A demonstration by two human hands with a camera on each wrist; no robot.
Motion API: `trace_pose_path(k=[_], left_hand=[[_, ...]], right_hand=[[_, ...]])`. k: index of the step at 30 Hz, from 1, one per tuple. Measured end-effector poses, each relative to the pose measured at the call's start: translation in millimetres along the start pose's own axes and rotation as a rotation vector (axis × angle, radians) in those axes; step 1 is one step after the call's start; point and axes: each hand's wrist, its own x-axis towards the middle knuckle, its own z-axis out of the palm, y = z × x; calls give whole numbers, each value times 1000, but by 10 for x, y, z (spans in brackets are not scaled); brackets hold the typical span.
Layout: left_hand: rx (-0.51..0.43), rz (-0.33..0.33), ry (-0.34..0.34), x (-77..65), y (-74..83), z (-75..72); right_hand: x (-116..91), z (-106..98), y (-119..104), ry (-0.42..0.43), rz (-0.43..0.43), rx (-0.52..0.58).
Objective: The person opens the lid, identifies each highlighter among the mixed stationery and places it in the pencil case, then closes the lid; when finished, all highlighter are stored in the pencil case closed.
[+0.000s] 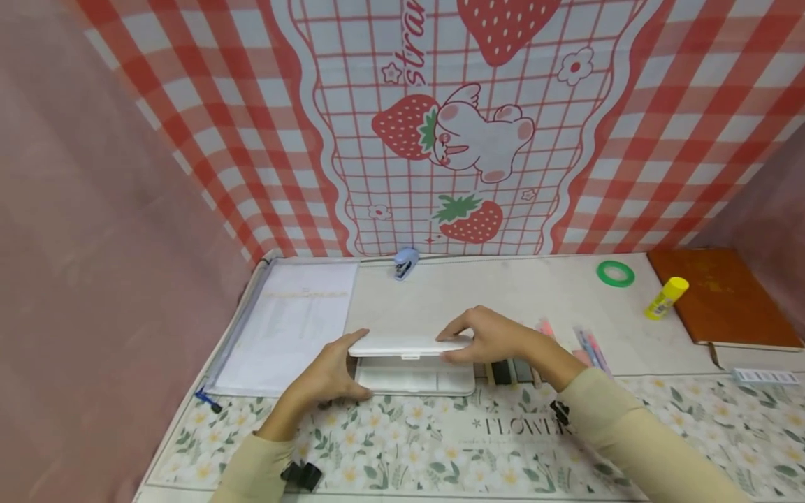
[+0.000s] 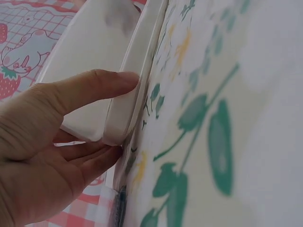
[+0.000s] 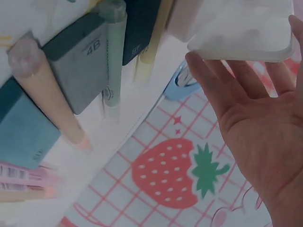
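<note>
A white flat plastic case (image 1: 402, 383) lies on the flowered mat in the head view, its lid (image 1: 393, 345) raised partway from the base. My left hand (image 1: 323, 372) grips the case's left end. In the left wrist view the thumb (image 2: 102, 85) presses the front edge of the base, while the other fingers curl round the end. At the lid's right end, my right hand (image 1: 489, 337) pinches the edge between thumb and fingers. The right wrist view has its fingertips along the lid (image 3: 241, 40); the thumb's contact is partly out of frame.
Right of the case stand or lie grey 4B erasers (image 3: 80, 61) and several markers (image 3: 113, 56). A light blue stapler (image 1: 406, 263) is behind it, papers (image 1: 295, 314) to the left. Farther right are green tape (image 1: 606, 281), a glue stick (image 1: 666, 299) and a brown notebook (image 1: 729, 300).
</note>
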Motion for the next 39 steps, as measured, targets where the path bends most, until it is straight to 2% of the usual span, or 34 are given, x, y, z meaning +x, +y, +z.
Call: trace_pose_path(k=[4, 8, 12, 15, 22, 27, 32, 39], left_hand=[[-165, -4, -25, 17, -45, -22], [-259, 32, -37, 23, -86, -40], [-242, 39, -13, 28, -84, -41], [-249, 16, 10, 41, -65, -28], [-320, -79, 57, 44, -66, 30], [-331, -103, 83, 28, -49, 27], [-334, -74, 120, 22, -29, 26], [-329, 13, 119, 52, -27, 49]], right_hand=[[-24, -54, 33, 68, 23, 70], [-24, -74, 30, 100, 54, 84], [9, -81, 45, 146, 57, 87], [41, -98, 87, 193, 78, 128], [112, -115, 248, 271, 245, 336], [177, -104, 284, 316, 366, 426], [254, -98, 309, 341, 463, 457], [294, -94, 324, 364, 528, 470]])
